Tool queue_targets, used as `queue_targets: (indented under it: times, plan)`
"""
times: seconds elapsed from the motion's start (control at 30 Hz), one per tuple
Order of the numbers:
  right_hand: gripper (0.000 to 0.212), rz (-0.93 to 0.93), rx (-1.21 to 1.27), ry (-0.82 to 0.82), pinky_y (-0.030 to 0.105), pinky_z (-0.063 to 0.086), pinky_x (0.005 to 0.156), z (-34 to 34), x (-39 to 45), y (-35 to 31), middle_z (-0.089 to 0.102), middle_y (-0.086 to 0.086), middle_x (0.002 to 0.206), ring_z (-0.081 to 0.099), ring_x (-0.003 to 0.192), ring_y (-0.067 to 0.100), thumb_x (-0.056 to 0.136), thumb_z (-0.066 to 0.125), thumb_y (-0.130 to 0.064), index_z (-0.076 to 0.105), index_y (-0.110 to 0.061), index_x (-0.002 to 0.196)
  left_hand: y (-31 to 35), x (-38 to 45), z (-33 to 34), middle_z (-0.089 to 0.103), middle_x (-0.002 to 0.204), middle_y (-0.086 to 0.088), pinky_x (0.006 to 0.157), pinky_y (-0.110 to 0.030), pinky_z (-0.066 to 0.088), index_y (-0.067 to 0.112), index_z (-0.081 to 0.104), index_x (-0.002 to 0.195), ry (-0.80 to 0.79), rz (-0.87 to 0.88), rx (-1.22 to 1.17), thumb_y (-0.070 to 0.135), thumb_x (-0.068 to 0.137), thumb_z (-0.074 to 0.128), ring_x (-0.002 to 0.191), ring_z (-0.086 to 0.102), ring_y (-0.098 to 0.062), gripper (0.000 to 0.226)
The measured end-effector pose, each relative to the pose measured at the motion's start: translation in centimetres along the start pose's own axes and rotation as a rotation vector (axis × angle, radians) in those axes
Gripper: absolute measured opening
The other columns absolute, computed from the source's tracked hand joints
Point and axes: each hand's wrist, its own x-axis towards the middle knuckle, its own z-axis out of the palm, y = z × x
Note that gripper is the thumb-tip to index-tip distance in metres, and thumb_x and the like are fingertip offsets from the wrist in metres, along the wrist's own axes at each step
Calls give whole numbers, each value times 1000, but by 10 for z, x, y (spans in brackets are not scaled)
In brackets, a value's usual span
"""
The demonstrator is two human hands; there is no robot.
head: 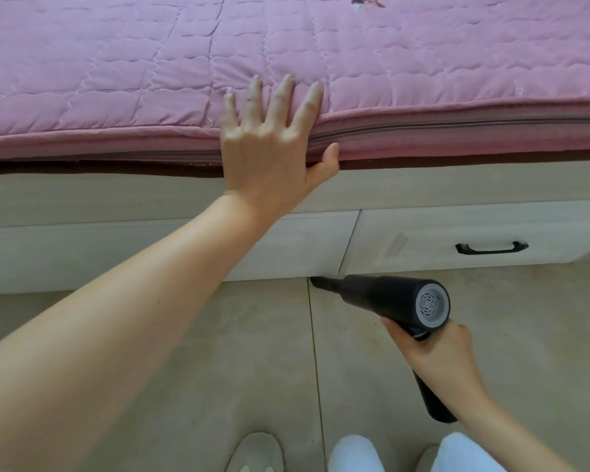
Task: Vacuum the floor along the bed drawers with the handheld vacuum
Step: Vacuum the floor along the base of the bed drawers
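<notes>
While the left hand (269, 144) is lying spread flat on the pink mattress's (116, 80) near edge, the right hand (433, 352) is gripping the handheld vacuum (385, 296), its nozzle touching the floor (218, 352) beneath the bed drawers (457, 233).

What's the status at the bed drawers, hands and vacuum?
Left hand flat on mattress edge, bracing. Right hand grips handheld vacuum. Nozzle at floor seam under drawers. Nothing blocking.
</notes>
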Motion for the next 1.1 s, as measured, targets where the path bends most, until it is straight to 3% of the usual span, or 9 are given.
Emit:
queue_targets:
  times: [0.23, 0.43, 0.63, 0.73, 0.87, 1.1]
  plan:
    - [29, 5, -9, 26, 32, 50, 54, -14, 2, 10, 65, -6, 59, 63, 58, 9, 72, 81, -30, 53, -38, 71, 32, 14, 2, 68, 129, -14, 95, -58, 52, 19, 68, 131, 1, 26, -85, 55, 90, 49, 115, 64, -47, 58]
    - [24, -17, -51, 37, 28, 49, 52, -25, 0, 26, 67, -5, 61, 63, 58, 10, 70, 82, -29, 65, -22, 85, 47, 19, 5, 69, 128, -11, 92, -54, 54, 17, 69, 129, 19, 19, -118, 53, 87, 53, 112, 65, -46, 57]
    - [26, -12, -51, 37, 37, 52, 55, -37, 1, 35, 67, -3, 63, 65, 63, 17, 71, 81, -28, 58, -30, 83, 48, 14, 9, 68, 129, -9, 93, -52, 55, 18, 69, 129, 60, 30, -93, 51, 86, 54, 113, 65, -44, 57]
    - [23, 0, -52, 32, 30, 48, 53, -43, 3, 42, 66, -2, 64, 65, 64, 17, 72, 80, -29, 64, -22, 86, 48, 11, 13, 69, 128, -8, 92, -51, 55, 18, 69, 129, 85, 45, -65, 52, 85, 55, 112, 66, -43, 57]
    - [21, 8, -48, 72, 39, 52, 57, -47, 2, 48, 67, 1, 63, 65, 65, 23, 73, 80, -29, 65, -20, 84, 48, 9, 18, 70, 126, -7, 91, -50, 57, 19, 70, 127, 106, 39, -51, 53, 83, 56, 111, 67, -41, 57]
    - [20, 120, 88, 118, 41, 54, 66, -46, 0, 55, 67, -1, 61, 66, 67, 22, 73, 77, -34, 65, -20, 83, 46, 9, 20, 69, 125, -8, 91, -51, 56, 18, 70, 127, 107, 56, -55, 53, 85, 56, 111, 67, -40, 56]
